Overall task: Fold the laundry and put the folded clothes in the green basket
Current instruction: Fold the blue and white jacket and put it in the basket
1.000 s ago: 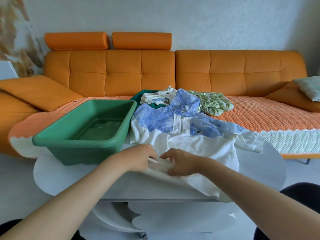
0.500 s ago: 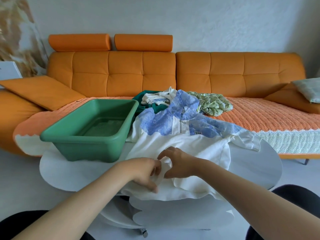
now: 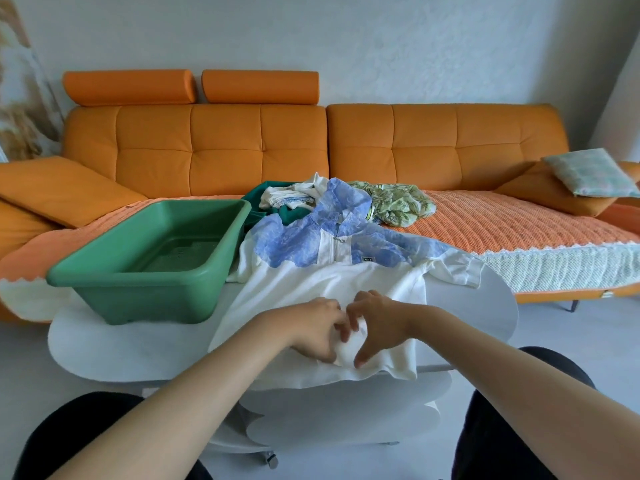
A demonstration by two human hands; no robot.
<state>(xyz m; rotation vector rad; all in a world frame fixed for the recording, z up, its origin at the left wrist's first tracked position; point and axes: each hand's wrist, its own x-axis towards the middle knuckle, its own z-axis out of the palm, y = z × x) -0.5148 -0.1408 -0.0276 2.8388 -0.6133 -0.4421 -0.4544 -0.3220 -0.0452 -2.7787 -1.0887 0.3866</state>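
A white and blue zip shirt (image 3: pixel 332 271) lies spread over the white table (image 3: pixel 121 348), collar toward the sofa. My left hand (image 3: pixel 318 329) and my right hand (image 3: pixel 375 323) meet at its near hem, and both pinch a bunched bit of the white cloth between fingers and thumb. The green basket (image 3: pixel 114 271) stands on the table's left side with nothing inside. Behind the shirt a pile of unfolded laundry (image 3: pixel 394 202) lies on the sofa seat: a teal piece, a white piece and a green leaf-print piece.
An orange sofa (image 3: pixel 221 147) with a knitted orange cover runs along the back wall. Orange cushions lie at its left and right ends, with a pale patterned pillow (image 3: pixel 588 173) on the right. My dark-trousered knees show at the bottom corners.
The view pulled back and the shirt's hem slid toward me. Both hands came closer together on the hem and now bunch the cloth between them.
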